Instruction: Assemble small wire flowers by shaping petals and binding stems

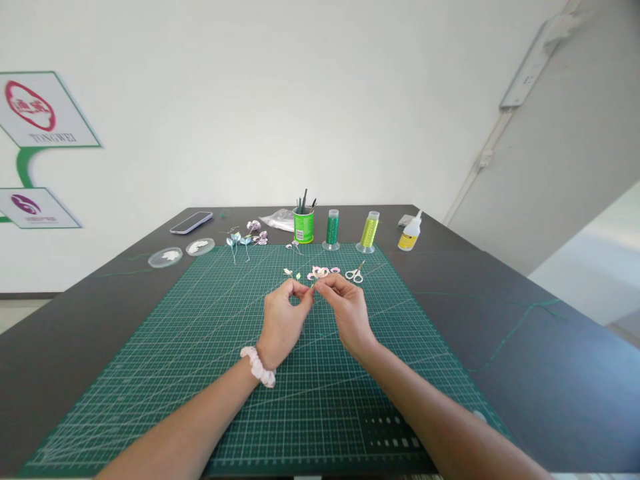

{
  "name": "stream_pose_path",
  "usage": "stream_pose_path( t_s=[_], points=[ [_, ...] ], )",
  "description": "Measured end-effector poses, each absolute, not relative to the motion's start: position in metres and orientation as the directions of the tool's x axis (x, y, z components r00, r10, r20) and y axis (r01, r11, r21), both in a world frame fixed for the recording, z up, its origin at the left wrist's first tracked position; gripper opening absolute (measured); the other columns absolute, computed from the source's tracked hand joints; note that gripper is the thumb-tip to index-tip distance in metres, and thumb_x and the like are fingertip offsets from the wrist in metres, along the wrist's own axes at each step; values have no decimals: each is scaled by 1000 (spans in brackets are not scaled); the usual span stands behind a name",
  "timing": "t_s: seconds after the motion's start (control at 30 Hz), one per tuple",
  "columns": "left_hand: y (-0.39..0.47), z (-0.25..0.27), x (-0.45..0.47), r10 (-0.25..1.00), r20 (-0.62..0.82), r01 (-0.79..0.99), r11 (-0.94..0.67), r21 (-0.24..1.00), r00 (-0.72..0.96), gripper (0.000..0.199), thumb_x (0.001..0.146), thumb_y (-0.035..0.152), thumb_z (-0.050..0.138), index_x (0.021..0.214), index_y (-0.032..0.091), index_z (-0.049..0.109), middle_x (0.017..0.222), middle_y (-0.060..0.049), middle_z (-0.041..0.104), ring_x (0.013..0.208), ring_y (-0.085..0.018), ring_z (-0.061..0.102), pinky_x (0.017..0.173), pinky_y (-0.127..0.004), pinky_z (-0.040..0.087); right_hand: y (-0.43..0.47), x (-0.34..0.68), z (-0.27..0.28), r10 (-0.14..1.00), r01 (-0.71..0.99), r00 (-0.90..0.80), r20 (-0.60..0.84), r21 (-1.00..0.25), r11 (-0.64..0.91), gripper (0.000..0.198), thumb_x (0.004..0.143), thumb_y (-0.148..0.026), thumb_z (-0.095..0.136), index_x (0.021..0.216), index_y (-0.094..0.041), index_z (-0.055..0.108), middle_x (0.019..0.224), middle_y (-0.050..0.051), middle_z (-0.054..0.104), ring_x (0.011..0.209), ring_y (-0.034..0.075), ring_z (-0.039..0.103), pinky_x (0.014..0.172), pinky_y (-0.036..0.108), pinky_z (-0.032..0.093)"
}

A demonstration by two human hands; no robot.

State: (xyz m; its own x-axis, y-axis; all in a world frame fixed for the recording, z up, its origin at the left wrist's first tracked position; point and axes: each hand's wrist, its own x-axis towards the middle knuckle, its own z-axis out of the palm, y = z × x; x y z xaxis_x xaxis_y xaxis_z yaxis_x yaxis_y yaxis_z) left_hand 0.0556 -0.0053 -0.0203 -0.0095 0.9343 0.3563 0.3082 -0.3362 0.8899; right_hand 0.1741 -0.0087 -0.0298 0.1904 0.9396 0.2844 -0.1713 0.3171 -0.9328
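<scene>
Above the middle of a green cutting mat (215, 373), my left hand (284, 321) and my right hand (349, 317) meet at the fingertips. Both are closed in a pinch on a thin greenish stem (313, 287), mostly hidden by the fingers. Just beyond the fingers are pink and white flower pieces (319, 272), partly covered by my right hand. A small white bud with a green leaf (289, 273) lies to their left. White-handled scissors (355, 275) rest on the mat to the right of my right hand.
Behind stand a green can of tools (303, 227), a dark green thread spool (332, 230), a yellow-green spool (369, 232) and a glue bottle (409, 235). At left lie blue and purple flowers (244, 240), two shallow dishes (165, 258) and a phone (191, 223). Loose green thread (520, 327) trails at right.
</scene>
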Motion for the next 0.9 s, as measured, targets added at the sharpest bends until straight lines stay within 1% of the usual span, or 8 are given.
stream_pose_path(
  t_s=[0.27,0.57,0.73,0.9],
  points=[
    [-5,-23,56,930,368,295,-355,887,12,16,76,29,62,64,18,61,63,0,67,62,-16,61,65,-28,44,-8,175,-30,941,-201,192,279,-927,316,12,68,-27,67,58,-21,65,65,-1,58,66,16,51,63,30,42],
    [-5,-25,55,937,349,262,-344,902,29,16,77,29,62,64,18,62,64,0,68,64,-16,62,68,-29,46,-7,176,-30,938,-204,196,285,-924,323,13,69,-26,67,58,-21,66,66,-1,58,67,16,51,64,30,43],
    [-5,-24,55,936,351,239,-348,906,34,17,77,29,62,63,18,62,62,1,67,62,-15,61,64,-28,45,-6,176,-30,940,-192,176,293,-926,325,14,71,-27,67,58,-21,66,66,-1,58,67,16,52,65,31,43],
    [-4,-24,55,940,340,207,-340,917,37,17,76,29,63,64,18,62,63,0,67,62,-15,61,64,-28,46,-7,176,-29,937,-194,175,302,-923,333,15,71,-27,66,57,-22,65,65,-1,58,67,16,52,65,31,44]
  ],
)
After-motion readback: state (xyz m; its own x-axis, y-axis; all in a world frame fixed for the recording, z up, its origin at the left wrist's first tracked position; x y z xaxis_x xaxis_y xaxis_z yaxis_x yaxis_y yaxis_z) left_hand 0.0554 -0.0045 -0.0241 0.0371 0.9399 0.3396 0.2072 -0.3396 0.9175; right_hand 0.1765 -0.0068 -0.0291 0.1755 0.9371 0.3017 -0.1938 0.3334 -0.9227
